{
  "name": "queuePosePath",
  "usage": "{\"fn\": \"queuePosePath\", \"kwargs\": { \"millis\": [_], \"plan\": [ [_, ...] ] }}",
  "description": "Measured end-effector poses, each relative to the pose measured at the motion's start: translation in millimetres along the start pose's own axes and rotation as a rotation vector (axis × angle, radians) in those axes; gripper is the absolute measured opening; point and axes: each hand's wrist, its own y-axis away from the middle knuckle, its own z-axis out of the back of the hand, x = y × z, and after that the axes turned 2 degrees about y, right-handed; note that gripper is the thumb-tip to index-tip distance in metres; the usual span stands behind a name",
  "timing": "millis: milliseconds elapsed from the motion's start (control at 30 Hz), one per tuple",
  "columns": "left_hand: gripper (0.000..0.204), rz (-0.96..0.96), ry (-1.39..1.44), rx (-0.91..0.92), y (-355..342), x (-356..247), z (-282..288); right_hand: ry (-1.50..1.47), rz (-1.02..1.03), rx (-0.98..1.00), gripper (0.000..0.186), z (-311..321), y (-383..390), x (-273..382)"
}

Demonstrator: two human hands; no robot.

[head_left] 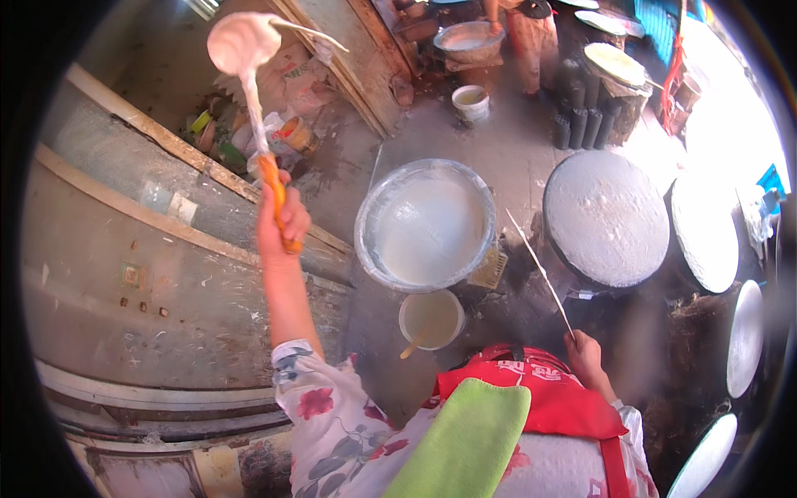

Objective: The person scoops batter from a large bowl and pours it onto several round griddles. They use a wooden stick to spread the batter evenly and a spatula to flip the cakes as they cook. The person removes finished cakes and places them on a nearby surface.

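Observation:
My left hand (pixel 282 217) is raised at the upper left, closed round the orange handle of a ladle (pixel 253 112). Whitish batter coats the ladle's bowl, and a thin strand of it trails off to the right. Below and to the right of that hand stands a wide basin (pixel 432 222) of pale, runny batter. Low on the right, my right hand (pixel 586 355) grips the lower end of a thin stick (pixel 540 267), which slants up leftward between the basin and a round griddle (pixel 606 217). White residue covers the griddle's top.
A small bucket (pixel 432 322) of cloudy liquid stands just below the basin. More round griddles (pixel 704 232) curve down the right side. Behind, another person (pixel 534 46) works by a basin, near dark cylinders (pixel 584 112). A wooden-edged wall (pixel 166 241) runs along the left.

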Motion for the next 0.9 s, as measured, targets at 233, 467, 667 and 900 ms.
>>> {"fn": "queuePosePath", "kwargs": {
  "millis": [233, 467, 667, 900],
  "plan": [
    [0.026, 0.386, 0.657, -0.285, 44.7, 122.9, 62.2, -0.030, -0.031, -0.037, 0.020, -13.0, 3.8, -17.4],
    [0.022, 0.423, -0.503, -0.625, 58.0, 187.1, 41.5, -0.034, -0.197, -0.007, 0.023, -2.1, 14.5, -19.6],
    [0.024, 0.511, -0.059, -0.513, 31.0, 208.7, 66.5, -0.048, -0.179, -0.029, 0.024, -4.0, 10.1, -2.4],
    [0.029, 0.556, 0.645, -0.061, -22.1, 188.3, 43.1, -0.100, -0.264, -0.108, 0.024, -3.8, 22.1, -3.6]
  ]
}}
